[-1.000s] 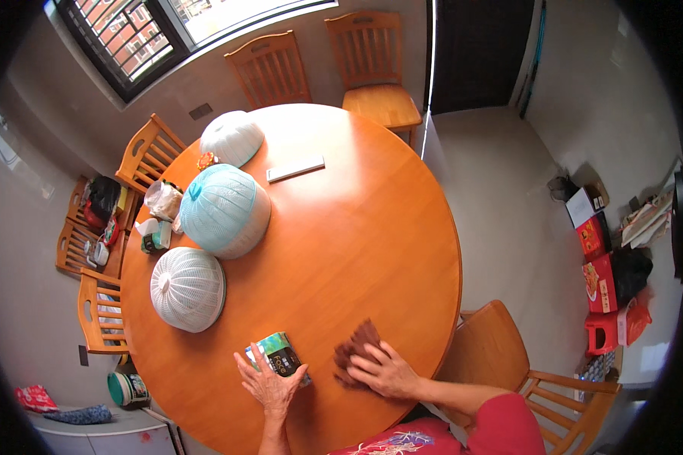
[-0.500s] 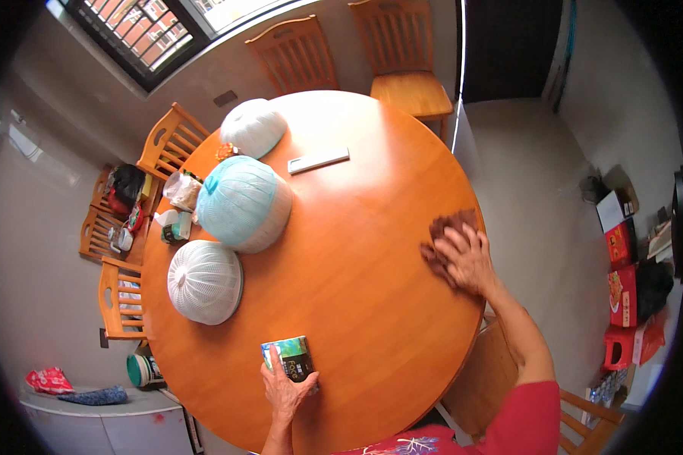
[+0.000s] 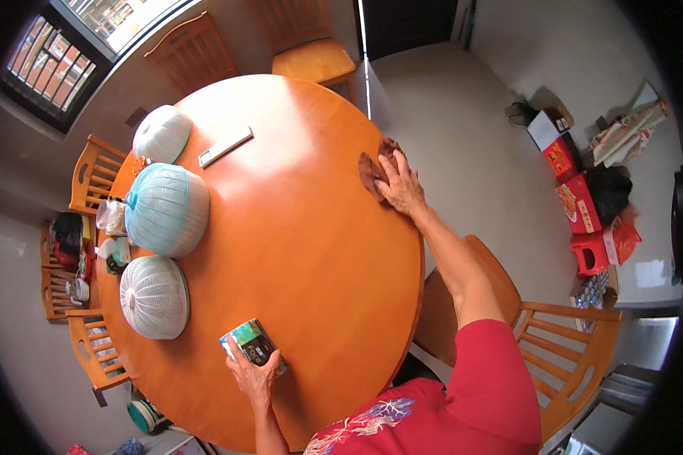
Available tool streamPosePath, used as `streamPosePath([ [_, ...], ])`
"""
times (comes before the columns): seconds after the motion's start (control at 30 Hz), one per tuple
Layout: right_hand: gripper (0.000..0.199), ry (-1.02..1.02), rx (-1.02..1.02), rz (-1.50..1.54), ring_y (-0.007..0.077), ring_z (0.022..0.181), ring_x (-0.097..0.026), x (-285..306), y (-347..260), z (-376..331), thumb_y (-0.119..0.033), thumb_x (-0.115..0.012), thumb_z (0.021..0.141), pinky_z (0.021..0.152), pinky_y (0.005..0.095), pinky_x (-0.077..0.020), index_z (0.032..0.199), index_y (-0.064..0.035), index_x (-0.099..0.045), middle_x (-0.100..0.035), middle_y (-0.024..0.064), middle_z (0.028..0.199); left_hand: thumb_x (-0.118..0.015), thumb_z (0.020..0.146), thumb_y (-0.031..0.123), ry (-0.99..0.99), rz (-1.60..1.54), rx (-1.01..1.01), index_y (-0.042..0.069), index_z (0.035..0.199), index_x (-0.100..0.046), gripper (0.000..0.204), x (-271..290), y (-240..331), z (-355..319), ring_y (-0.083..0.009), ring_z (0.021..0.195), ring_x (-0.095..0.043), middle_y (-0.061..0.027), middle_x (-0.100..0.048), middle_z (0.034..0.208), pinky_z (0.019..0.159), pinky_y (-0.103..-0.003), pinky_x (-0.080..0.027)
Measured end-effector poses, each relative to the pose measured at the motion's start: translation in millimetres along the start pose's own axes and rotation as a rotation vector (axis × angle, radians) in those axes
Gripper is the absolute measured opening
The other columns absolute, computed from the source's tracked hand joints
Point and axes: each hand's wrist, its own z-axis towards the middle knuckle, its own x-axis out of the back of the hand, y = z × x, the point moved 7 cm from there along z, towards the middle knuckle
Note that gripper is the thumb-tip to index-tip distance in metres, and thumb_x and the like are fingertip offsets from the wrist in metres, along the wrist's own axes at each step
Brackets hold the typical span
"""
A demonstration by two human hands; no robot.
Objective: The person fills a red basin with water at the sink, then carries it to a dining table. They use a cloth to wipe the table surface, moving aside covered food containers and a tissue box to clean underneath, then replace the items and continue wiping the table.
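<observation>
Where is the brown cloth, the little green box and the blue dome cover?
brown cloth [image 3: 371, 171], head view, on its bare left part.
green box [image 3: 249, 343], head view, on its top face.
blue dome cover [image 3: 167, 209], head view, on its middle.

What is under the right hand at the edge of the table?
A brown cloth lies under the right hand, pressed flat on the round table. Its left part shows beside the fingers; the part beneath the palm is hidden.
</observation>
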Motion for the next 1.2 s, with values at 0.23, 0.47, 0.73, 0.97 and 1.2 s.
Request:
streamPosePath([
  [0.23, 0.076, 0.177, -0.016, 0.053, 0.0494, 0.118, -0.044, 9, 11, -149, -0.024, -0.068, 0.085, 0.095, 0.0527, -0.0443, 0.149, -0.0164, -0.027, -0.017, 0.0217, 0.151, -0.080, 0.063, 0.047, -0.004, 0.014, -0.044, 0.025, 0.151, -0.019, 0.110, -3, 1, 1, -0.0479, 0.108, -0.053, -0.0266, -0.041, 0.127, 0.085, -0.057, -0.048],
  [0.47, 0.073, 0.208, -0.053, -0.080, 0.0489, 0.124, -0.036, 7, -46, -284, -0.018, -0.070, 0.081, 0.099, 0.0553, -0.0389, 0.145, -0.0126, -0.035, -0.022, 0.0192, 0.150, -0.078, 0.063, 0.054, -0.016, 0.058, -0.030, 0.025, 0.151, -0.018, 0.111, -2, 1, -1, -0.0458, 0.107, -0.054, -0.0247, -0.043, 0.123, 0.084, -0.056, -0.049],
  [0.73, 0.071, 0.009, 0.400, -0.191, 0.0464, 0.133, -0.029, -36, -186, -418, -0.034, -0.069, 0.075, 0.110, 0.0598, -0.0235, 0.140, -0.0179, -0.046, -0.032, 0.0124, 0.150, -0.077, 0.062, 0.057, 0.010, -0.001, -0.077, 0.021, 0.151, -0.017, 0.113, -2, -4, 1, -0.0460, 0.104, -0.054, -0.0249, -0.043, 0.120, 0.084, -0.053, -0.049],
  [0.97, 0.066, -0.178, 0.825, -0.147, 0.0360, 0.136, -0.030, -54, -208, -430, -0.045, -0.066, 0.076, 0.112, 0.0553, -0.0214, 0.138, -0.0269, -0.049, -0.038, 0.0039, 0.148, -0.078, 0.063, 0.057, 0.017, -0.009, -0.139, 0.018, 0.151, -0.018, 0.113, -2, -3, -2, -0.0470, 0.101, -0.055, -0.0244, -0.042, 0.119, 0.082, -0.053, -0.050],
  [1.2, 0.060, -0.105, 0.751, -0.211, 0.0380, 0.136, -0.028, -78, -224, -260, -0.052, -0.058, 0.082, 0.109, 0.0608, -0.0197, 0.137, -0.0291, -0.050, -0.035, 0.0036, 0.150, -0.082, 0.062, 0.054, 0.074, -0.053, -0.173, 0.018, 0.150, -0.022, 0.112, 1, 1, -4, -0.0506, 0.103, -0.052, -0.0291, -0.041, 0.123, 0.082, -0.057, -0.049],
])
